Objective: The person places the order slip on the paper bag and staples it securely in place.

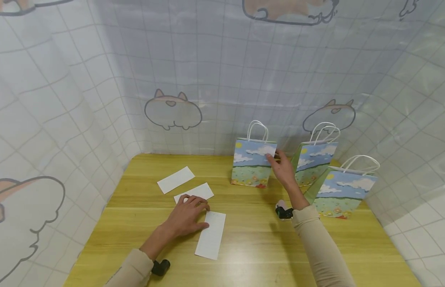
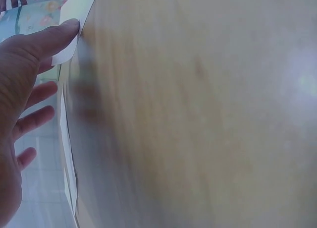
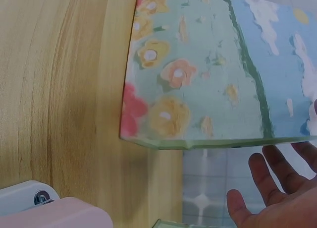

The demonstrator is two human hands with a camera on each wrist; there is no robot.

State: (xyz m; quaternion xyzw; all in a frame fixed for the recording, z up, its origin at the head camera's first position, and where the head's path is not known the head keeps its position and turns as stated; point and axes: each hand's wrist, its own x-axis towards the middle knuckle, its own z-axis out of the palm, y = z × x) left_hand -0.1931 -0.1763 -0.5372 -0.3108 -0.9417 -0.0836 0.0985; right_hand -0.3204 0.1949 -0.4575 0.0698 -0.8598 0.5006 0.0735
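Note:
My right hand (image 1: 284,170) grips the right edge of a paper gift bag (image 1: 251,169), thumb on its front and fingers around the side. The bag stands upright with white handles and a sky-and-flower print; in the right wrist view its flowered front (image 3: 198,69) lies close to that hand (image 3: 282,188). My left hand (image 1: 188,215) rests with fingers spread beside a white paper strip (image 1: 212,239), thumb and index fingertip at its left edge. In the left wrist view the thumb of this hand (image 2: 25,74) overlaps the white strip (image 2: 85,7).
Two more matching bags, one farther back (image 1: 315,159) and one nearer (image 1: 346,193), stand at the right. Two white strips, one (image 1: 176,180) behind the other (image 1: 197,193), lie left of centre. A pink-and-white object (image 3: 69,213) sits near my right wrist on the wooden table (image 1: 251,247).

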